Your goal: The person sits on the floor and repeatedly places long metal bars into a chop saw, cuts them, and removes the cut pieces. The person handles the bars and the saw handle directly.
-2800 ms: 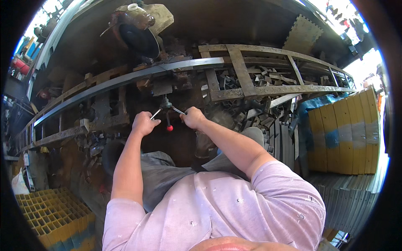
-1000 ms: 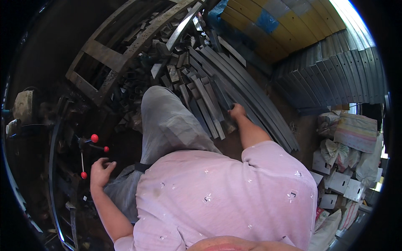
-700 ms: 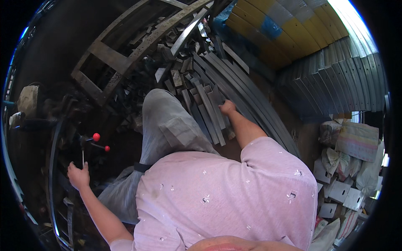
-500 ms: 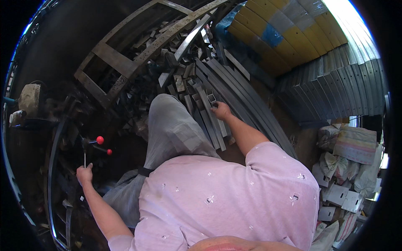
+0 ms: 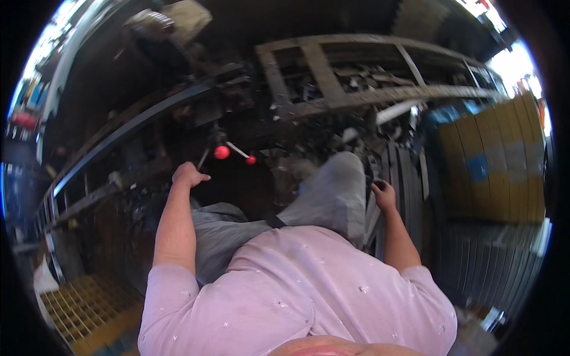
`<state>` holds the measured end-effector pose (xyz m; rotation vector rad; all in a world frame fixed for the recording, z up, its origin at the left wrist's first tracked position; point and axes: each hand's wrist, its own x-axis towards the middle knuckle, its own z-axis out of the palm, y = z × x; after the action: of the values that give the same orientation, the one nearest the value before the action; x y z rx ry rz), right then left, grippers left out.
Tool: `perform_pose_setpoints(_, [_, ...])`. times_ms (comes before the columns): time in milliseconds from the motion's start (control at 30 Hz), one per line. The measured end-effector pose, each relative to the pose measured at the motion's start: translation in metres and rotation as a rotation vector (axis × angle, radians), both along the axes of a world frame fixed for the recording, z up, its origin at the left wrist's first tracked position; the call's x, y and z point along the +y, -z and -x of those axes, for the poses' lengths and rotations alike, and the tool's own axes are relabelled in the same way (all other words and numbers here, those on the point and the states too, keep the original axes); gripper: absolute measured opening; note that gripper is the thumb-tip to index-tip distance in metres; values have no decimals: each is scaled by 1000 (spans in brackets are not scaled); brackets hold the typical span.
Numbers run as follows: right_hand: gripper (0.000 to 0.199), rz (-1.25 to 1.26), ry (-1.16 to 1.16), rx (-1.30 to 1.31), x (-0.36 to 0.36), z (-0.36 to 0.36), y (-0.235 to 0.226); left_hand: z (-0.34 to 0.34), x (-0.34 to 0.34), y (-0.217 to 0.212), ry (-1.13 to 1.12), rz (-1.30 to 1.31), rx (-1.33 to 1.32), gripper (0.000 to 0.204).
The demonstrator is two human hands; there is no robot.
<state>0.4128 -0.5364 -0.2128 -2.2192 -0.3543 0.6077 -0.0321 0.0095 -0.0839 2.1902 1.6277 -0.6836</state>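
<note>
Yellow grating (image 5: pixel 77 302) sits far left. My left hand (image 5: pixel 189 174) is curled shut just below the red-knobbed levers (image 5: pixel 222 152), near them; can't tell if it's touching. Right hand (image 5: pixel 385 194) clamps a dark metal strip (image 5: pixel 374 210) beside my knee, long axis running away from me. Blurry view, so I'd guess it could snag the stacked strips (image 5: pixel 409 184).

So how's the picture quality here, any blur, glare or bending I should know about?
Head view: fisheye bends the long metal rail into an arc; daylight blows out the upper right rim beside the yellow panel; the middle, around the red-knobbed levers, sits in deep shadow; the left hand and right hand look slightly soft.
</note>
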Motion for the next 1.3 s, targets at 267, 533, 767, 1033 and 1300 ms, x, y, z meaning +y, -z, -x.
perform_pose_setpoints(267, [29, 33, -67, 33, -5, -24, -9, 68, 107, -38, -896, -120, -1410, 28])
perform_pose_setpoints(533, [27, 6, -112, 20, 24, -28, -60, 43, 197, 7, -1430, 352, -2074, 25])
perform_pose_setpoints(767, [28, -71, -195, -161, 86, -44, -113, 20, 228, 6, -1673, 145, -1963, 18])
perform_pose_setpoints(1033, [33, -366, -496, -117, 233, 39, -258, 62, 158, -75, -1158, 219, -2403, 21])
perform_pose_setpoints(1300, [88, -659, -1009, -121, 327, 165, -356, 83, 56, -106, -1013, 410, -2740, 23])
